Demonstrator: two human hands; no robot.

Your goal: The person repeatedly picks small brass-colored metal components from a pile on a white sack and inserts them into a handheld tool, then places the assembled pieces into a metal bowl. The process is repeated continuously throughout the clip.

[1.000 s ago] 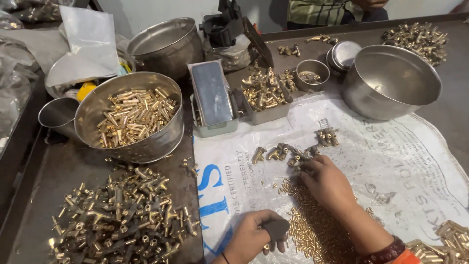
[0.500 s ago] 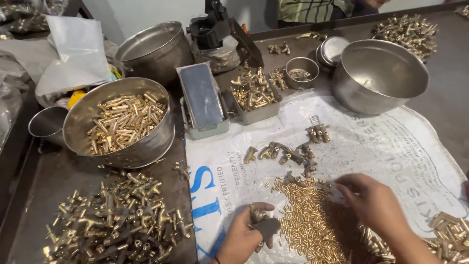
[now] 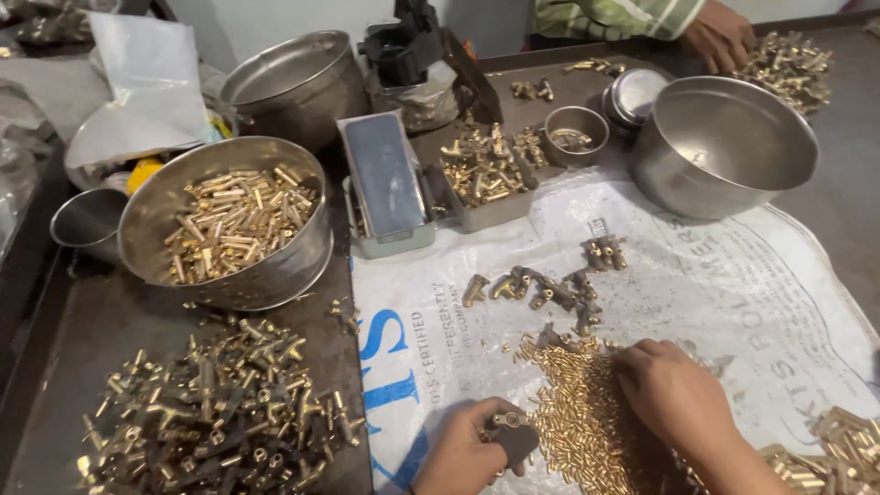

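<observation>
Left hand (image 3: 458,454): clamped on a dark fitting (image 3: 511,434), brass end pointing up-left.
Right hand (image 3: 674,394): fingers curled down into the brass pin pile (image 3: 573,412); grip hidden.
Room: bare white sack (image 3: 733,284) beyond the pile.

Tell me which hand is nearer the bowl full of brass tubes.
Left. The left hand is low on the white sack, down and to the right of the bowl of brass tubes. The right hand lies farther right, on the pile of small brass pins.

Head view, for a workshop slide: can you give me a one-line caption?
Left hand holds a dark fitting while the right hand picks through small brass pins on a printed sack.
</observation>
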